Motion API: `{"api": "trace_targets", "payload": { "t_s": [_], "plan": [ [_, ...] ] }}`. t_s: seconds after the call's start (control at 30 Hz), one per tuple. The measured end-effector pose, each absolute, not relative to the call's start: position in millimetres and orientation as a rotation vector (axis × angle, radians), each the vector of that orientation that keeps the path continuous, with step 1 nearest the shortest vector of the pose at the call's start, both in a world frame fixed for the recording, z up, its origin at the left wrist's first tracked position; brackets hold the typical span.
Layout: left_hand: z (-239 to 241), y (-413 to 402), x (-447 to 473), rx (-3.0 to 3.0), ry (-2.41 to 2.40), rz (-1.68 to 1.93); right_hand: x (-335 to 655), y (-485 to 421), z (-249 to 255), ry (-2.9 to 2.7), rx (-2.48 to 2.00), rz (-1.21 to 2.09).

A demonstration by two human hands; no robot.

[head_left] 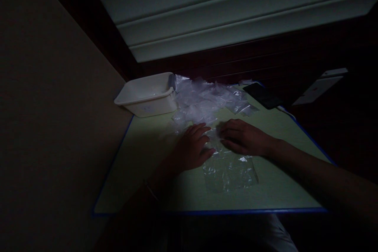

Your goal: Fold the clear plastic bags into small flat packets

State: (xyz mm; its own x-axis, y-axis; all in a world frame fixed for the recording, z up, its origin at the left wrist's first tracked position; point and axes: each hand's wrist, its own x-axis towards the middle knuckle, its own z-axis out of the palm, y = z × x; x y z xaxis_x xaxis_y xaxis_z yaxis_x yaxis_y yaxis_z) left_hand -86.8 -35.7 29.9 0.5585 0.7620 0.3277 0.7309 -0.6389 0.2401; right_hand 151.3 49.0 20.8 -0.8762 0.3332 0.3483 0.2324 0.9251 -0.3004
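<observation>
A clear plastic bag [232,173] lies flat on the light green tabletop, its shiny film creased. At its upper left edge is my left hand [196,147], with the fingers apart and the thumb stretched over the film. My right hand [240,137] is at the bag's upper part, fingers bent and close together, tips down at the plastic. Dim light hides exactly how the fingertips meet the film. Just beyond both hands spreads a loose heap of clear plastic bags [203,100].
A white plastic bin [147,104] stands at the back left, beside the wall [59,98]. At the back right lies a dark phone [262,95] with a white cable [286,112]. The table [138,173] has a blue edge. A white panel [319,86] is at the right.
</observation>
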Motion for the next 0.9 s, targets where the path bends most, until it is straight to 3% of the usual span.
{"api": "trace_targets", "payload": {
  "t_s": [0.9],
  "plan": [
    [24.4,-35.1,-82.8,2.708,1.229,0.530,154.5,51.9,24.2,-2.565,-0.508,0.528]
  ]
}}
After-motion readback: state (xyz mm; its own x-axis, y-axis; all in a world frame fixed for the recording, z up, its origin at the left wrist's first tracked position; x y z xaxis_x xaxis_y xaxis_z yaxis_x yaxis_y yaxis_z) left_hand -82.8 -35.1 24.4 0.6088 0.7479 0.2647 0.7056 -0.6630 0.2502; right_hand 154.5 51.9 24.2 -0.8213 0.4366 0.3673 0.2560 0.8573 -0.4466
